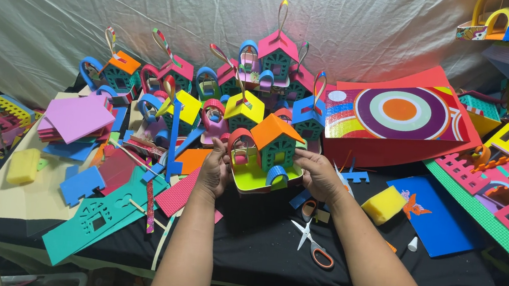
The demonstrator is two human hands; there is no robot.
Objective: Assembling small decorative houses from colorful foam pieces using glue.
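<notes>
Both forearms are reaching forward over the desk [256,250], the left hand [213,173] and right hand [320,176] closing on opposite sides of a small foam house [265,157] with an orange roof and yellow base, lifting it just above the black cloth. The fingers behind its base are staying hidden. Scissors [313,244] are lying just below.

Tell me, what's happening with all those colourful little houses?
A person holds a small foam house with an orange roof, the left hand and right hand gripping its yellow-green base. Behind it stands a crowd of finished little houses. Scissors, yellow sponges and foam scraps lie on the black table.
</notes>
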